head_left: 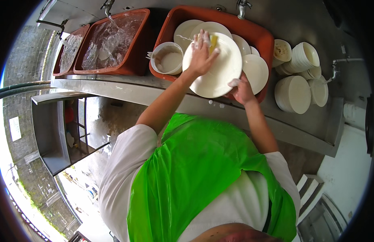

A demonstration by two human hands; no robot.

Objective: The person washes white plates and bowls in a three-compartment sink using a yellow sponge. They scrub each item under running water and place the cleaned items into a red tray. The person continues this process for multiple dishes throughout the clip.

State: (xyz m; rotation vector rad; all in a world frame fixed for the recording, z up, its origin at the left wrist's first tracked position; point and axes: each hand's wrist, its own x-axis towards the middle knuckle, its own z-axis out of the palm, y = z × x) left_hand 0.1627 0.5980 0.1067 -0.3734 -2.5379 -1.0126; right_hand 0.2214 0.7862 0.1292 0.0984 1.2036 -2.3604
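Observation:
Tilted over the red-brown tub, a large white plate [220, 75] rests in my right hand [242, 89], which grips its lower right rim; foam clings to the thumb. My left hand [202, 55] presses a yellow sponge [213, 43] against the plate's face, thumb on one side and foamy fingers on the other. Behind and beside the held plate, more white plates lie in the tub [269, 38], including one white plate [255, 72] to the right. A white round container [167, 50] with cloudy liquid stands at the tub's left end.
Farther left, a second red-brown tub [144, 26] and a smaller one [60, 64] take running water from taps [107, 5]. Stacked white bowls [304, 55] and a plate stack [292, 94] stand on the steel counter at right. A metal tap [334, 72] juts out beside them.

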